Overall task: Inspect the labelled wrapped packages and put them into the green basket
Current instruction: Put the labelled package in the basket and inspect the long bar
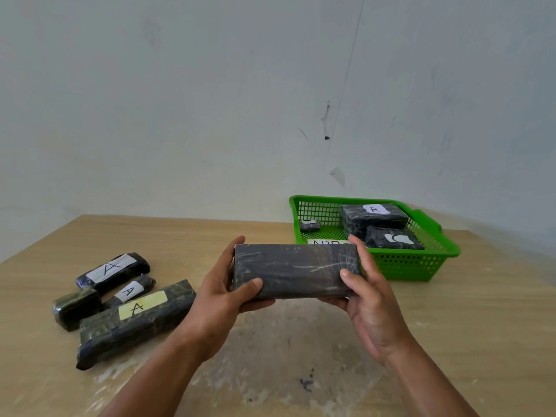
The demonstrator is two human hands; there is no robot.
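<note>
Packages labelled "A" lie grouped on the bench at left. My left hand and right hand clasp opposite ends of one black wrapped package, held level above the bench. Further right, the green basket contains more wrapped packages.

One head-worn wide view looks forward and slightly down across the table, close to both forearms at frame bottom, wall filling the upper half.
</note>
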